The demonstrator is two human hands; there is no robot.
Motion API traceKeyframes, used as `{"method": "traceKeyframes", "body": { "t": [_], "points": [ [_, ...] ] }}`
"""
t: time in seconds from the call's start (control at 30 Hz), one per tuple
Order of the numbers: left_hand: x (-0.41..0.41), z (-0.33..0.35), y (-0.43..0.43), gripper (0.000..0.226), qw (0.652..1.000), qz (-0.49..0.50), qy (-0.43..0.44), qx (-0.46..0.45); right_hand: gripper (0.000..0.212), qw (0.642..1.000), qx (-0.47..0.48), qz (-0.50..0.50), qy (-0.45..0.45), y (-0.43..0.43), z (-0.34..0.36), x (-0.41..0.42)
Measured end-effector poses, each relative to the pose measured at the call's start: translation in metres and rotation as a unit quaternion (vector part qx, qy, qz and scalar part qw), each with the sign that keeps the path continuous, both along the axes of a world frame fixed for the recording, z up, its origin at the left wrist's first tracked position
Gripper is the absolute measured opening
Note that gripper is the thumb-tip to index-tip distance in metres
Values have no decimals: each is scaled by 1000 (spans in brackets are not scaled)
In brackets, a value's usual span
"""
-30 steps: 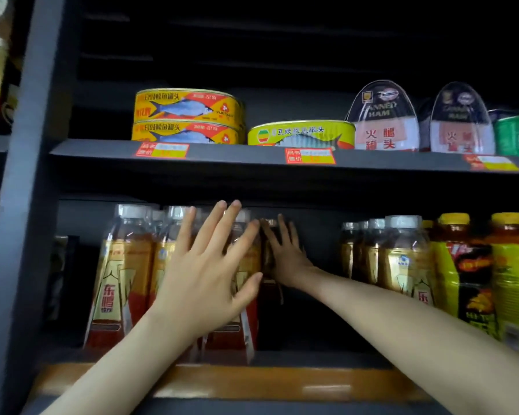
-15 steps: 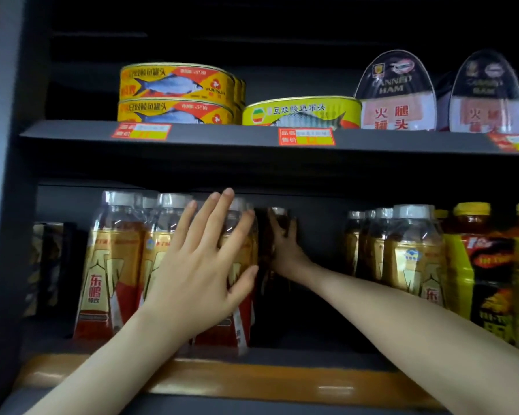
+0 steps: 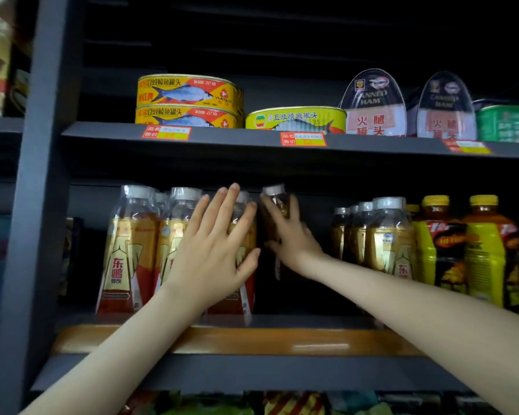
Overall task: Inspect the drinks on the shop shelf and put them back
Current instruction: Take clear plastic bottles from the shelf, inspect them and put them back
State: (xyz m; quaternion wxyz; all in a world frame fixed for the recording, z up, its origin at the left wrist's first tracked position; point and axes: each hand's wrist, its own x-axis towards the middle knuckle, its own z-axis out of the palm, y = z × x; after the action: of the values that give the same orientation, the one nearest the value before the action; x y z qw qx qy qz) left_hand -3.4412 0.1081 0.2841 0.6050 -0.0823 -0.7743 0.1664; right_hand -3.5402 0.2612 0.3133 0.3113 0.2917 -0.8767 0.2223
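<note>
Nearest the camera, below both wrists, the wooden shelf lip [image 3: 372, 342] runs across, and both forearms reach over it into the drinks bay. Just past it the left hand [image 3: 213, 250] lies flat against the front bottle [image 3: 237, 305] of the left row [image 3: 126, 250]. Its fingers [image 3: 222, 211] are straight and fanned apart, thumb out to the side, gripping nothing; it reads as a steadying press. Deeper in, beyond and to the right of those fingertips, the right hand [image 3: 294, 241] is curled round a single bottle [image 3: 274, 205], fingers [image 3: 294, 209] wrapped over its shoulder and thumb hooked lower on the near side. This bottle sits in the dark gap between the left row and the gold bottles [image 3: 384, 244] off to the right of the knuckles. Its long axis is close to upright, with the white cap showing just above the fingertips. Its base is lost in shadow, so I cannot tell whether it rests on the shelf. The coming move probably turns on that axis: the bottle must travel along the gap without tipping into the row on its left. Farther right stand yellow-capped bottles [image 3: 486, 244], and above the fingers, on the next shelf, sit fish tins [image 3: 189, 94] and canned ham [image 3: 372, 106].
</note>
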Motion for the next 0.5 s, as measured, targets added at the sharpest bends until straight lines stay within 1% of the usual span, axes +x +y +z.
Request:
{"method": "traceKeyframes", "body": {
  "t": [0.17,0.27,0.33,0.4,0.47,0.5],
  "points": [
    [4,2,0,68,999,-25,-19,19,90,990,14,-1,143,19,-12,51],
    [9,-1,3,68,992,-94,-21,80,90,972,14,-11,236,29,-19,77],
    [18,-8,9,69,975,-170,-16,141,92,951,29,-6,307,37,-22,90],
    [31,-17,18,72,946,-257,-31,195,89,922,43,21,385,47,-26,102],
    [47,-24,28,75,914,-334,-65,219,81,894,36,45,445,55,-27,120],
    [57,-27,32,74,902,-366,-75,215,76,887,31,53,457,58,-28,132]
  ]
}}
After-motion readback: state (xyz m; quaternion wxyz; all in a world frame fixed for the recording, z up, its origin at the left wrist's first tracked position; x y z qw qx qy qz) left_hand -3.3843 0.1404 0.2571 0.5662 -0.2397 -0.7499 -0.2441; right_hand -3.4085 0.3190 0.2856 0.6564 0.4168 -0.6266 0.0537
